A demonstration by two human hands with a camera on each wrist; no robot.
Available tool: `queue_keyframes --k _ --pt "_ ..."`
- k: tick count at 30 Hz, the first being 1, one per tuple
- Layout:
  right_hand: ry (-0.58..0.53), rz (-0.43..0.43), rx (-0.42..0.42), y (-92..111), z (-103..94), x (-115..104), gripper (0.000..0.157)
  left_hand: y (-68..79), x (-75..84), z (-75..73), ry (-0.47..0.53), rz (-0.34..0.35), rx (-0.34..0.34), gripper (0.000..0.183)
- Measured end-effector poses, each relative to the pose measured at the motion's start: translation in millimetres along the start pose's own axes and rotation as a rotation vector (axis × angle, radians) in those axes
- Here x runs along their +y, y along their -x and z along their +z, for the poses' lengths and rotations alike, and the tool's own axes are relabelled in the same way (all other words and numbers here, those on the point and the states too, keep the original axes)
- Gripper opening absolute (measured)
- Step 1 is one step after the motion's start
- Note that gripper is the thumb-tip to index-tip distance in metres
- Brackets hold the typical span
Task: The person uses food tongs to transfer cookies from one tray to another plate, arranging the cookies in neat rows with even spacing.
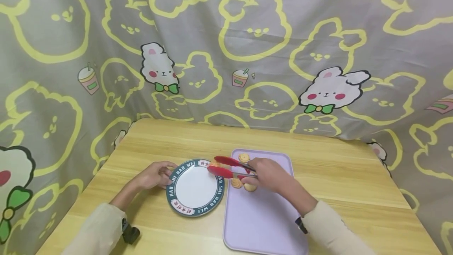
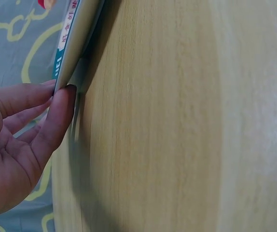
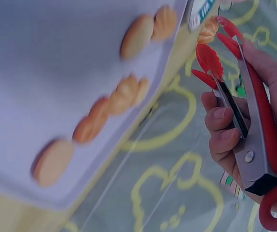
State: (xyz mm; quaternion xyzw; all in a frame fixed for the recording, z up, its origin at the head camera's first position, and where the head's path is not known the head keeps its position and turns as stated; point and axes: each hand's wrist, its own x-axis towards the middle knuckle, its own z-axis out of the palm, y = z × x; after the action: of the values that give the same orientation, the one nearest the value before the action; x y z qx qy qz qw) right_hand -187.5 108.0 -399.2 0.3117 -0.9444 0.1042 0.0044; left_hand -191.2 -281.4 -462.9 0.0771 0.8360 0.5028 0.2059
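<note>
My left hand (image 1: pixel 155 174) pinches the left rim of a white plate (image 1: pixel 197 188) with a dark green lettered border. In the left wrist view, the thumb and fingers (image 2: pixel 61 113) hold its edge, and some of the underside shows. With my right hand (image 1: pixel 270 174) I grip metal tongs with red tips (image 1: pixel 220 171). Between those tips is a golden cookie (image 3: pixel 208 31), held above the plate's right rim. More cookies (image 1: pixel 244 157) lie on a lilac tray (image 1: pixel 262 223) under and around my right hand, which partly hides them.
Plate and tray stand side by side on a wooden table (image 1: pixel 354 184). Behind the table hangs a grey curtain (image 1: pixel 198 109) with yellow cartoon outlines. The right wrist view shows several cookies (image 3: pixel 138 36) along the tray's edge, round and twisted ones among them.
</note>
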Motion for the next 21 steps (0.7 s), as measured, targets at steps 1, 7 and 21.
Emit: queue_keyframes --k 1,7,21 --pt "-0.001 0.002 -0.013 -1.4 2.5 -4.8 0.041 -0.6 -0.4 -0.2 -0.002 0.003 -0.001 0.056" --pt "0.040 -0.037 -0.047 -6.0 18.0 -23.4 0.044 -1.7 -1.3 -0.8 0.001 0.003 -0.001 0.057" --pt "0.031 -0.098 -0.066 -6.5 30.8 -43.2 0.042 -0.3 1.2 0.2 0.000 0.004 0.004 0.056"
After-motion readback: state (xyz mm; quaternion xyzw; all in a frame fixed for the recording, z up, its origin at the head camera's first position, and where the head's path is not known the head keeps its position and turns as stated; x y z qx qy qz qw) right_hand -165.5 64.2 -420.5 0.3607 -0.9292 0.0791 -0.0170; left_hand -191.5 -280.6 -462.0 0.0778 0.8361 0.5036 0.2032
